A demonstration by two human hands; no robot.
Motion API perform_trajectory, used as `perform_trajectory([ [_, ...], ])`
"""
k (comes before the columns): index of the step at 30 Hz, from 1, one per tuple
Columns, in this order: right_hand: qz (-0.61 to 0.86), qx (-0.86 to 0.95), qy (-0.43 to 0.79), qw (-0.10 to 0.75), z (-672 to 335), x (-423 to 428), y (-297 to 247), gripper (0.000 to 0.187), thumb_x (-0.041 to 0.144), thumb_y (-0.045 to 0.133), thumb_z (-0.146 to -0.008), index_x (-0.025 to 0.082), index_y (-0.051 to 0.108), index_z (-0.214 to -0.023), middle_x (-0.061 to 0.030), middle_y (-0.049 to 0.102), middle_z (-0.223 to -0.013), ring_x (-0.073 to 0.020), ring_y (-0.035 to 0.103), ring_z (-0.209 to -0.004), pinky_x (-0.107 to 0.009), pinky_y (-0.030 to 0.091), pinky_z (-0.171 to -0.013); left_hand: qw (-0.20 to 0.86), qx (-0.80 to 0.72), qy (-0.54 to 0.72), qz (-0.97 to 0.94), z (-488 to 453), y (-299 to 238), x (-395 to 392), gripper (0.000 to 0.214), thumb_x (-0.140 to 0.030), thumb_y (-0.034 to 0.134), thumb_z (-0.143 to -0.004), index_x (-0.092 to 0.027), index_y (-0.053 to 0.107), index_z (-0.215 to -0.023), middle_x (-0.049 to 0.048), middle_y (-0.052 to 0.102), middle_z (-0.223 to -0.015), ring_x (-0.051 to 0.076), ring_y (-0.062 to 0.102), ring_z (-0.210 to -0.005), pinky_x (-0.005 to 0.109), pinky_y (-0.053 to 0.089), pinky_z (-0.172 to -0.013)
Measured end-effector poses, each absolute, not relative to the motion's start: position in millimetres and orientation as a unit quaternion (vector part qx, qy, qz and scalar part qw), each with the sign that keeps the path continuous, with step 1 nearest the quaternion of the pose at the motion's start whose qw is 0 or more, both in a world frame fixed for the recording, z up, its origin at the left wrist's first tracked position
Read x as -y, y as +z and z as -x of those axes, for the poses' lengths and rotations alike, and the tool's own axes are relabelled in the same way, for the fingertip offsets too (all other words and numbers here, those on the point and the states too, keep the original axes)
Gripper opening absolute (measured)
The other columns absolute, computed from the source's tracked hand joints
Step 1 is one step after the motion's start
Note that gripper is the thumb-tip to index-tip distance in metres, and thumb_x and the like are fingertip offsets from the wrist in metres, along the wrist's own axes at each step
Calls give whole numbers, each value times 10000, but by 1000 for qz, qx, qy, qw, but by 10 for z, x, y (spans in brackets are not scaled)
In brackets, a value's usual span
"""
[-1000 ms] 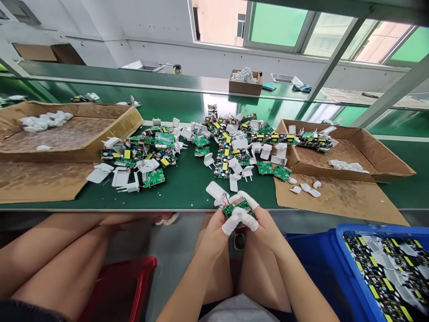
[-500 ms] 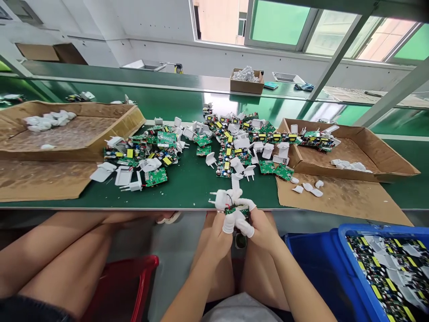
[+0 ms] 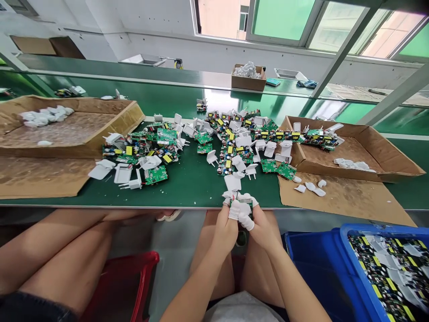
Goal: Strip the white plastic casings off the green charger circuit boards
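Observation:
My left hand (image 3: 229, 220) and my right hand (image 3: 257, 219) come together at the table's front edge, both wearing white finger covers. Between them they grip a small green circuit board (image 3: 249, 204), mostly hidden by the fingers. A white plastic plug casing (image 3: 232, 182) stands up just beyond the fingertips, seemingly joined to the board by short wires. Both hands are closed, thumbs on the near side. Beyond them lies a heap of circuit boards with white plug parts (image 3: 231, 147). To the left is a second heap of the same kind (image 3: 147, 152).
Cardboard trays stand left (image 3: 67, 150) and right (image 3: 355, 172), holding white finger covers. Loose covers (image 3: 313, 188) lie on cardboard at right. A blue crate (image 3: 345, 241) full of boards is by my right leg. Another person's legs (image 3: 67, 250) and a red stool (image 3: 147, 268) are at left.
The plug casing has turned from pointing left, prongs showing, to standing away from me with its flat face visible. My hands have drawn closer together around the board.

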State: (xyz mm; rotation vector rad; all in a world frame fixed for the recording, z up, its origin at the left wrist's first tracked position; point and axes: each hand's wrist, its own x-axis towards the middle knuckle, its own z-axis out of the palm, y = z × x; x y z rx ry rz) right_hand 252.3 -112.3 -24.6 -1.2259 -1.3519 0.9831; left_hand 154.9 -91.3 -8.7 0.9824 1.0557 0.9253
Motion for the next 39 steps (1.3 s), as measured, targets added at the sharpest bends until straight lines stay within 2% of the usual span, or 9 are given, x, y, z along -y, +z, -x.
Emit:
perform_trajectory([
  [6,487,630,388,463,-2654,1188,-265,542,564,399,-816,163,401,-1180,-89,543,-907,-181,516,-769,-339,432,-808,691,-437,396,-418,-1551,-96,898,632,-658,482,-660,-194,529,-1087,52,571,-1077,190,510,-993,254,423,-833],
  [11,510,502,482,505,-2612,1206,-235,515,603,382,-803,190,452,-1103,6,427,-667,-89,318,-468,-200,362,-420,667,-374,374,-525,-1496,-131,890,512,-528,476,-754,-182,497,-1131,71,549,-1118,197,493,-1019,282,394,-883],
  [15,524,451,479,542,-2538,1202,-197,486,630,445,-751,186,529,-929,27,363,-602,-69,222,-442,-178,262,-361,622,-298,349,-635,-1429,-110,855,364,-328,506,-792,-172,529,-1120,82,561,-1110,202,476,-1057,279,325,-962],
  [21,531,404,510,544,-2587,1202,-263,584,706,422,-701,188,540,-946,10,432,-604,-76,288,-425,-184,278,-348,685,-264,340,-588,-1368,-94,835,444,-325,527,-780,-189,471,-1199,67,486,-1229,194,409,-1164,268,282,-1020],
  [26,623,580,233,470,-2645,1216,-205,471,506,271,-875,184,548,-1079,-89,594,-856,-173,525,-656,-276,443,-551,644,-359,482,-473,-1433,-127,977,507,-479,514,-755,-191,494,-1172,65,501,-1215,195,399,-1180,265,304,-1015],
  [30,535,778,-35,327,-2620,1239,-8,418,328,256,-893,148,628,-951,-91,568,-635,-192,499,-571,-298,421,-505,725,-375,454,-358,-1548,-147,993,584,-517,688,-558,-161,592,-1012,62,627,-960,188,560,-934,231,469,-785],
  [33,490,795,-76,351,-2828,1277,110,358,282,288,-896,168,622,-956,-70,583,-678,-170,519,-604,-281,446,-540,776,-370,452,-235,-1624,-125,913,557,-475,758,-456,-151,614,-886,39,643,-830,140,590,-738,195,486,-600],
  [35,599,709,-75,365,-3124,1310,129,315,298,340,-885,172,585,-1038,-85,597,-798,-185,554,-718,-302,471,-623,789,-356,457,-205,-1640,-102,854,477,-374,790,-453,-158,612,-838,32,642,-864,133,594,-757,196,495,-606],
  [39,838,501,-69,204,-3773,1300,2,426,333,491,-802,103,513,-1160,-172,559,-922,-320,528,-887,-435,462,-662,796,-350,445,-215,-1618,-68,780,442,-300,811,-425,-147,616,-791,31,647,-836,115,592,-707,201,498,-603],
])
